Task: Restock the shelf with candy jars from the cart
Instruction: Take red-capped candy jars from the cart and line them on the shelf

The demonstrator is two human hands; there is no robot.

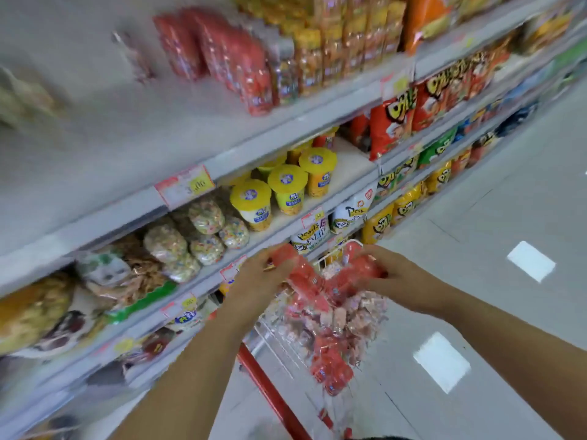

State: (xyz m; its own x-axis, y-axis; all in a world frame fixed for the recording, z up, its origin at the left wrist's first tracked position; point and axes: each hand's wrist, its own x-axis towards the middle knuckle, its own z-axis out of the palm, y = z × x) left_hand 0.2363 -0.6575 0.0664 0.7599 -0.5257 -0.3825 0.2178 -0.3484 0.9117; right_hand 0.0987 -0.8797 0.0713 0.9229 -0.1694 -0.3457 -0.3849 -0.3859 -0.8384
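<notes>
Left hand [254, 281] grips a red plastic candy jar [297, 269], right hand [394, 276] a second red jar [360, 265], above white wire cart [273, 331]; open floor [476, 217] at three o'clock.

Top shelf [104, 122] left part open; red jars [251, 74] block right.

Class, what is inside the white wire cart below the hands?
Clear candy jars with red lids and pinkish sweets lie inside the cart. The left hand and right hand each grip a raised jar above it, hiding its far end and floor.
</notes>
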